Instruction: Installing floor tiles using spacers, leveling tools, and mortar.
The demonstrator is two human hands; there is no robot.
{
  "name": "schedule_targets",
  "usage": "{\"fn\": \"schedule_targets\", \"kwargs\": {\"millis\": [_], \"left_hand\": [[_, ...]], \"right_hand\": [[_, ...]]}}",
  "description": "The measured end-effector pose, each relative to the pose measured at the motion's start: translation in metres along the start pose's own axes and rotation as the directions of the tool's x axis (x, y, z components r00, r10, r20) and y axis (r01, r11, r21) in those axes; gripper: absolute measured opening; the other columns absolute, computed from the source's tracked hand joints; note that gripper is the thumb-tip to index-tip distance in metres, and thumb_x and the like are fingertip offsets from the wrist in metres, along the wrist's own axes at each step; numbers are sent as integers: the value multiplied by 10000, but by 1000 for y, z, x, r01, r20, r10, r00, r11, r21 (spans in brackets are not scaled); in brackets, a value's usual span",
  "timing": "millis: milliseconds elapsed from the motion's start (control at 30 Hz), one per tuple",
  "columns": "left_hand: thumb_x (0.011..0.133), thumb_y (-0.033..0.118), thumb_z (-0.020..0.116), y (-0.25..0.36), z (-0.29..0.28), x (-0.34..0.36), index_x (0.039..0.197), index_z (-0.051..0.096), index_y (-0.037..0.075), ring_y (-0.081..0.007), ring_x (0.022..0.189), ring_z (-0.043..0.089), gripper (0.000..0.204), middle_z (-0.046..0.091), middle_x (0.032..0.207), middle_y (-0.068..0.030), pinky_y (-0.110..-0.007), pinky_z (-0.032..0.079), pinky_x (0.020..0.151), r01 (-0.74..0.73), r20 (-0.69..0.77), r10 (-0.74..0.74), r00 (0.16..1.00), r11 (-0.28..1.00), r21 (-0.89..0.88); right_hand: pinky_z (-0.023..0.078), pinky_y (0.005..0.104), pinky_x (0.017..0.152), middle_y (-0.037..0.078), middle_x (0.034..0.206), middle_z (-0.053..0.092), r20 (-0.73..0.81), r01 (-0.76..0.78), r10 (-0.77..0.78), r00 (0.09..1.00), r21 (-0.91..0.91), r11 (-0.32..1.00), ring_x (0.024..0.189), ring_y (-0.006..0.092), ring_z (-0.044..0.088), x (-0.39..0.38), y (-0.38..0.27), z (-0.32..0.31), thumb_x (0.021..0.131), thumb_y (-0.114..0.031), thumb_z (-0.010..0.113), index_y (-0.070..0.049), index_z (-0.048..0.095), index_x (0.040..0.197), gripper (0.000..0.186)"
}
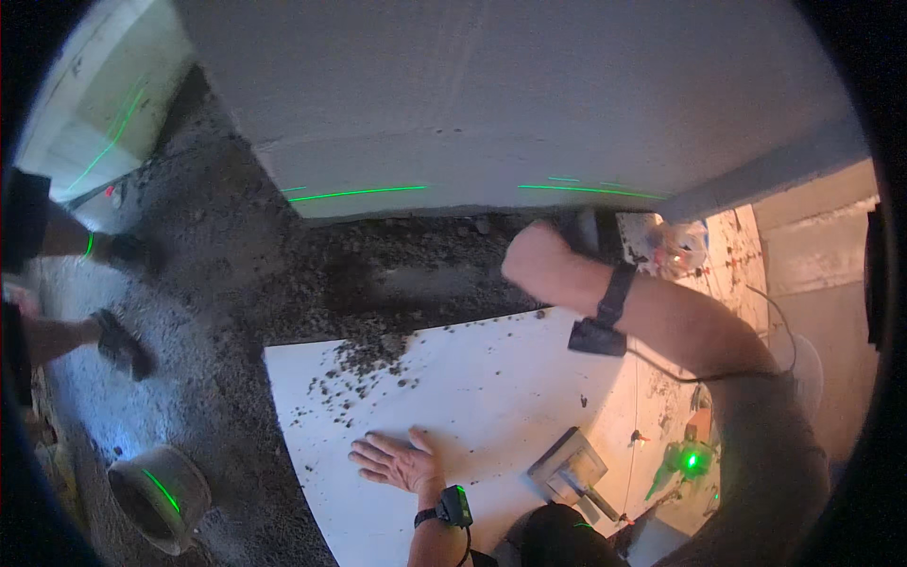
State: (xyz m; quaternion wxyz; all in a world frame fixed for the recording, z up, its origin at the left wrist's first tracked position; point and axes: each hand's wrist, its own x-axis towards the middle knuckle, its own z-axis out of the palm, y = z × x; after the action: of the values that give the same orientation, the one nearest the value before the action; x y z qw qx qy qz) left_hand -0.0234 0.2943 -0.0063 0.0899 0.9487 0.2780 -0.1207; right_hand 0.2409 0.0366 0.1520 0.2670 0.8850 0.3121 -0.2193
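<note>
Grey wall (529, 104), upper centre, crossed by green lines (359, 193). Dark crumbly material (227, 283), along the wall's foot, partly scattered over the board. White board (472, 397), lower centre. Bucket (192, 480), lower left. Trowel (567, 468), on the board. Right hand (543, 257), above the material; fingers seemingly curled, mostly hidden; hold cannot be told. Left hand (402, 463), on the board; fingers spread, holding nothing.

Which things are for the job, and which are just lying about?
Probably for the job:
white flat board, under the left hand
dark crumbly material, by the right hand
grey rectangular flat trowel with a handle
green-glowing laser device

Probably just lying about:
clear crumpled plastic bag
round grey bucket
</note>
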Motion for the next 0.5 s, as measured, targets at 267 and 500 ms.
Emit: {"fn": "schedule_targets", "kwargs": {"millis": [267, 500], "left_hand": [[837, 527, 505, 0, -8, 2, 1416, 269, -59, -431, 1432, 17, 857, 159, 1523, -266, -590, 18, 1120, 3, 24, -2, 1000, 999, -54], [853, 506, 522, -4, -4, 3, 1435, 244, -22, -413, 1440, 19, 834, 125, 1541, -250, -574, 23, 1131, 31, 46, -27, 999, 996, -78]], "right_hand": [[506, 451, 598, 84, 767, 629, -255, 76, -28, 967, 178, 981, 759, 283, 656, 2, -14, -38, 753, -181, 610, -129, 669, 870, 141], [509, 466, 630, 113, 723, 579, 103, -191, 161, 982, 461, 867, 763, 331, 637, -52, 24, 58, 788, -217, 586, -128, 596, 941, 177]]}}
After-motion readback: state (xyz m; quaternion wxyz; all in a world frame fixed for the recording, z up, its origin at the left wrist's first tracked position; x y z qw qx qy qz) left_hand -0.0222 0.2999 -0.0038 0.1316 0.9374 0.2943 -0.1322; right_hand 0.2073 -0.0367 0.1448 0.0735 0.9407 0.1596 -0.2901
